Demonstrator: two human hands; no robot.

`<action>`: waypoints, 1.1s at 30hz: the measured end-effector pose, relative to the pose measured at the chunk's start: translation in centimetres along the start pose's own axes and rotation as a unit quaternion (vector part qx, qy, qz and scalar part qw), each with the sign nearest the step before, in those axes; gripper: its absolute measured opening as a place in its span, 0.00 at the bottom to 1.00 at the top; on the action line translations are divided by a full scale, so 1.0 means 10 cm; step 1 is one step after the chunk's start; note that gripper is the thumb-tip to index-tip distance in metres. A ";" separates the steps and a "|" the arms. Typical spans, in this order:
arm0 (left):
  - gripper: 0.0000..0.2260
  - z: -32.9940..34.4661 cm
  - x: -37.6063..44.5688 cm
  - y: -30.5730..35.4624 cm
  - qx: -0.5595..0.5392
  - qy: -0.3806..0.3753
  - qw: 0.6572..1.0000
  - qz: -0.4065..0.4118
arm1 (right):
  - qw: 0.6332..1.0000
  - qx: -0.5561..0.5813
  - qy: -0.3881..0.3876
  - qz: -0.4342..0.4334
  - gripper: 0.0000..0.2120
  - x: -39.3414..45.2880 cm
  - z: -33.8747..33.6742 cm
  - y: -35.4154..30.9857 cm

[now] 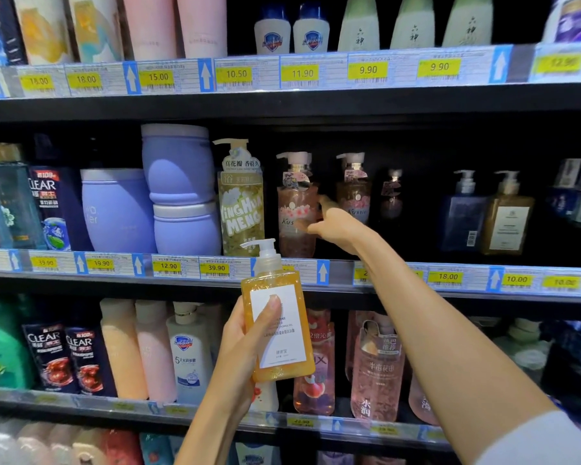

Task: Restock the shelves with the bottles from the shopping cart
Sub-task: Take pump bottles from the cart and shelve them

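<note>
My left hand (pixel 242 347) grips an orange-yellow pump bottle (pixel 282 350) with a white label, held upright in front of the middle shelf's price rail (pixel 450 276). My right hand (pixel 336 226) reaches onto the middle shelf and holds a pink pump bottle (pixel 294 203) by its right side, thumb across its front and fingers behind it. That bottle stands upright at the shelf's front edge. A similar amber pump bottle (pixel 507 216) stands further right on the same shelf. The shopping cart is out of view.
A second pink pump bottle (pixel 353 196) and a smaller one behind it stand right of my hand. A dark gap (pixel 420 229) lies before a blue pump bottle (pixel 463 213). A floral bottle (pixel 240 203) and purple tubs (pixel 178 169) stand left. Upper and lower shelves are crowded.
</note>
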State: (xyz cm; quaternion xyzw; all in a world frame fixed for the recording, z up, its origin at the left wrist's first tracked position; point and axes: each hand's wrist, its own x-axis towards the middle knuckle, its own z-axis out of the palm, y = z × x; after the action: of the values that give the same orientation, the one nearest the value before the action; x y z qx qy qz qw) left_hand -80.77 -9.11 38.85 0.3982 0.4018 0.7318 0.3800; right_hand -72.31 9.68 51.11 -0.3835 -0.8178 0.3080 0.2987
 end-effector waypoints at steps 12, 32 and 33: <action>0.21 0.32 0.04 -0.22 -0.012 0.002 1.000 -0.015 | 0.824 -0.315 0.324 -0.342 0.17 -1.08 -0.37 0.95; 0.22 2.18 0.22 -0.26 0.008 -0.073 0.997 0.038 | 0.769 -0.379 0.398 -0.328 0.15 -1.76 -1.65 2.55; 0.22 2.29 0.28 -0.23 0.005 -0.072 0.996 0.043 | 0.768 -0.381 0.397 -0.327 0.15 -1.77 -1.69 2.59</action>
State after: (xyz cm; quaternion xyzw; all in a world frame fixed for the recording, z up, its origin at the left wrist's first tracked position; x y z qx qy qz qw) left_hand -60.97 0.84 45.81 0.4689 0.3591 0.7149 0.3744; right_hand -39.21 13.33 38.32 -0.2630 -0.7522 -0.3249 0.5093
